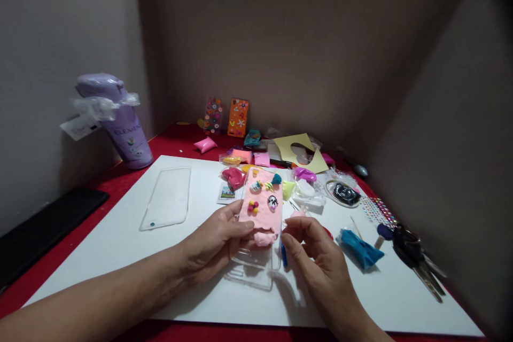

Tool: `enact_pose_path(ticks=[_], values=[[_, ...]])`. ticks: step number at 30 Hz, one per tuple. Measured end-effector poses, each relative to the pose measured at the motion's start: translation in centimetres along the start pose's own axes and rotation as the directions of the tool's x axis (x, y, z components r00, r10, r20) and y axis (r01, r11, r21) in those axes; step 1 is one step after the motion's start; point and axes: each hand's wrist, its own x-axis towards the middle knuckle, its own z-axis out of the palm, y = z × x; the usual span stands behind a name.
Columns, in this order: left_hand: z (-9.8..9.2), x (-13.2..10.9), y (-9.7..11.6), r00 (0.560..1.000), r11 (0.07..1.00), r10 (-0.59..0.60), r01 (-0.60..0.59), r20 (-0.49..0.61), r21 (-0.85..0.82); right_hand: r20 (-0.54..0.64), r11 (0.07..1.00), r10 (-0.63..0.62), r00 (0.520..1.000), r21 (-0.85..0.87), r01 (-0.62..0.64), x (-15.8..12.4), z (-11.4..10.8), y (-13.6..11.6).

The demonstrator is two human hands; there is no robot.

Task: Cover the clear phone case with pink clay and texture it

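In the head view, holding a clear phone case (252, 259) above the white board (108, 240), left hand (216, 232) gripping its left side, thumb over the pink clay (262, 218). Seemingly busy covering the back, judging by the bare lower part and the rough pink lump (264, 239) at the ragged edge. Right hand (318, 256) curled beside the opposite edge, thumb and fingertips drawn near each other; cannot tell whether pinching anything. Probably calls next for spreading that lump downward, gently, without disturbing the small decorations (272, 202) higher up. Hard to separate: overlapping clear rims at the bottom, perhaps one case, perhaps two. Partly hidden near the right hand: a blue object (284, 255) and a red one (328, 233). Cut off at the left border: a long black object (48, 235).
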Motion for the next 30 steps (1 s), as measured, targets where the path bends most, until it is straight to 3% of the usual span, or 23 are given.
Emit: enact_pose_path(ticks=[3, 7, 18, 30], values=[[0.02, 0.02, 0.13, 0.999, 0.998, -0.017, 0.019, -0.051, 0.052, -0.049, 0.987, -0.107, 0.993, -0.128, 0.100, -0.12, -0.30, -0.33], [-0.05, -0.02, 0.02, 0.996, 0.995, -0.014, 0.023, -0.094, 0.095, -0.026, 0.966, -0.173, 0.985, -0.198, 0.164, -0.17, -0.34, -0.58], [-0.26, -0.02, -0.28, 0.993, 0.989, -0.037, 0.052, -0.108, 0.140, 0.061, 0.954, -0.196, 0.979, -0.220, 0.205, -0.22, -0.16, -0.25], [-0.05, -0.24, -0.07, 0.993, 0.989, -0.055, 0.069, -0.108, 0.128, 0.039, 0.950, -0.170, 0.985, -0.259, 0.174, -0.02, -0.26, -0.20]])
